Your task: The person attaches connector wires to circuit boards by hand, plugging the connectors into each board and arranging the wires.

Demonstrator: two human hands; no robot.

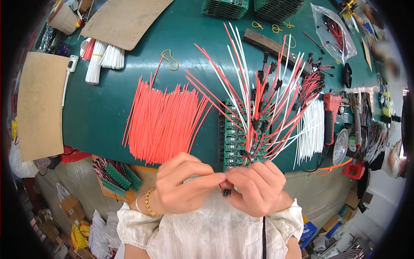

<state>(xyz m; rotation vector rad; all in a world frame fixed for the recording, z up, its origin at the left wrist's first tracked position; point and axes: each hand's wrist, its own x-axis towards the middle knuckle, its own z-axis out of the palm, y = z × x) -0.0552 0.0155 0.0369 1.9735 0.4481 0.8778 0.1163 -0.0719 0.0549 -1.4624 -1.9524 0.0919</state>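
At the table's front edge, my left hand (pixel 183 183) and my right hand (pixel 256 187) meet fingertip to fingertip, both closed in a pinch. Between them is a short wire lead with a small black plug connector (pixel 226 191) hanging below the fingers. The fingers hide most of the lead. Just beyond my hands lies a row of green circuit boards (pixel 233 146), with red and white wires (pixel 248 99) fanning up from it. Several black connectors stand among those wires. Left of the boards, a wide bundle of red wires (pixel 161 123) is spread on the green table.
White wires (pixel 310 129) lie right of the boards, beside a red-handled tool (pixel 332 116) and a metal dish (pixel 340 146). A dark bar (pixel 276 49) lies behind. Stacked boards (pixel 224 7) stand at the far edge. Cardboard sheets (pixel 41 103) cover the left side.
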